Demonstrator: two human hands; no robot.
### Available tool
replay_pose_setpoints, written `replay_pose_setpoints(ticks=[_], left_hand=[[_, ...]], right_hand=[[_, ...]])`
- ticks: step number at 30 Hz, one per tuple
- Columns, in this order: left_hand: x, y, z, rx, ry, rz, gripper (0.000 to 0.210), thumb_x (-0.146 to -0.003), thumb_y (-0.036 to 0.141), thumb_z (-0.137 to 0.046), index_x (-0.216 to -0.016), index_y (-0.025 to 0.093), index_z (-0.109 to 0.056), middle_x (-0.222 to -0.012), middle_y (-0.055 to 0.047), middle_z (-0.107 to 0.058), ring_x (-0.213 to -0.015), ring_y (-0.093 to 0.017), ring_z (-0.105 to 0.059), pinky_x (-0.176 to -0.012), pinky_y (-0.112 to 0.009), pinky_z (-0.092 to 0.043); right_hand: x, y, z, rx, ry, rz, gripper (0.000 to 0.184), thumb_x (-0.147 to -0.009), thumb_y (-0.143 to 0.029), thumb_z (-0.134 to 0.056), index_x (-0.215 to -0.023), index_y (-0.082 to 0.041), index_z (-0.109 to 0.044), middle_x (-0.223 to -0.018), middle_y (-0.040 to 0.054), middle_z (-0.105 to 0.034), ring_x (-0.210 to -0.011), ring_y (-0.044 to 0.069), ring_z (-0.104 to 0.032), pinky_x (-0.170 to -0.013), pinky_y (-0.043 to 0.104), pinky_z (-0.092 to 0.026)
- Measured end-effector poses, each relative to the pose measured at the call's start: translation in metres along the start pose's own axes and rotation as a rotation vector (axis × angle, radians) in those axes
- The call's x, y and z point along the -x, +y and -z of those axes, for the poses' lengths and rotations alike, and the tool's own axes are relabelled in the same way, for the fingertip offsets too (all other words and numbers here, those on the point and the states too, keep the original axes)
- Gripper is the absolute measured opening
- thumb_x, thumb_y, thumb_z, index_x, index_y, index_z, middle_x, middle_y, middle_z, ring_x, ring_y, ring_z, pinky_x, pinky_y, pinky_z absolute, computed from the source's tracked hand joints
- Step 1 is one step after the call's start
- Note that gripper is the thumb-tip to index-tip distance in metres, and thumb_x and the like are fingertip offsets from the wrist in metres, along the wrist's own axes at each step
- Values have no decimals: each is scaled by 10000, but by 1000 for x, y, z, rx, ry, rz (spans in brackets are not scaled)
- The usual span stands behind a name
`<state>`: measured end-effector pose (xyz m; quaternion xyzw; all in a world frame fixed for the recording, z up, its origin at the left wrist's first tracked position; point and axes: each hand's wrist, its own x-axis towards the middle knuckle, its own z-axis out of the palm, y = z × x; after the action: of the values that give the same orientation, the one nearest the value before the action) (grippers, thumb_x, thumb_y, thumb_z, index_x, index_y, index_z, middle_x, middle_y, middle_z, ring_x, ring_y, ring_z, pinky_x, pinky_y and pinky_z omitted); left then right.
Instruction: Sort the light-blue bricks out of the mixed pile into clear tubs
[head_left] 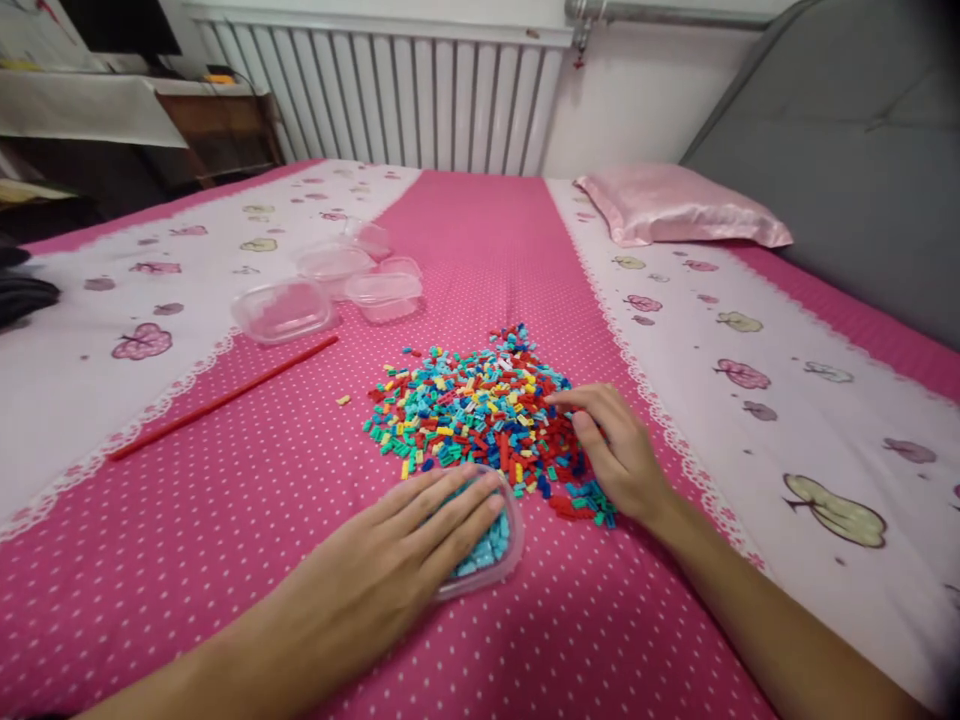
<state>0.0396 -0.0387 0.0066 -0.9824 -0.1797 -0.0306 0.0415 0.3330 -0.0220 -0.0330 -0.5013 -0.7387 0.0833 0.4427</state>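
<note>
Bricks (pixel 491 548) — tiny, light-blue toy ones — lie gathered in the clear plastic tub (pixel 516 562) under your flat, outstretched left hand (pixel 427 530). Your right hand (pixel 619 455), loosely curled, is at the right edge of the mixed-colour heap (pixel 465 400); whether it pinches anything, I can't tell. Much seems left — that heap is large and unsorted. No brand, label or writing is readable.

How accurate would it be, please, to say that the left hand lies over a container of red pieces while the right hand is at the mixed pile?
Only the colour is wrong: in the head view, the pieces showing in the container under the left hand are light blue, not red. The rest is right.
</note>
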Motion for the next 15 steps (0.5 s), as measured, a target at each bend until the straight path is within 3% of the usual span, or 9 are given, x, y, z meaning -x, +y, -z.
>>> replay_pose_setpoints(ticks=[5, 10, 15], left_hand=[[11, -6, 2, 5, 62, -21, 664, -923, 59, -379, -1571, 152, -265, -1606, -61, -353, -1481, -210, -356, -1248, -379, -302], [8, -8, 1, 49, 132, -37, 637, -962, 147, -437, -1575, 186, -270, -1566, -53, -428, -1421, -215, -455, -1226, -376, -337], [19, -28, 5, 35, 99, -41, 761, -943, 519, -582, -1576, 231, -274, -1604, -85, -363, -1447, -283, -408, -1246, -453, -212]], right_hand=[[-1, 0, -3, 42, -16, 14, 224, -1019, -234, -451, -1119, -213, -650, -1052, 68, -648, -1026, 216, -581, -924, 408, -456], [-1, -3, -3, 204, -122, 61, 179, -950, -172, -523, -925, -216, -695, -1054, 86, -633, -1055, 255, -564, -948, 452, -470], [1, -4, -6, 347, -223, 64, 67, -866, -194, -640, -891, -222, -697, -1068, 91, -646, -1077, 285, -554, -944, 476, -490]])
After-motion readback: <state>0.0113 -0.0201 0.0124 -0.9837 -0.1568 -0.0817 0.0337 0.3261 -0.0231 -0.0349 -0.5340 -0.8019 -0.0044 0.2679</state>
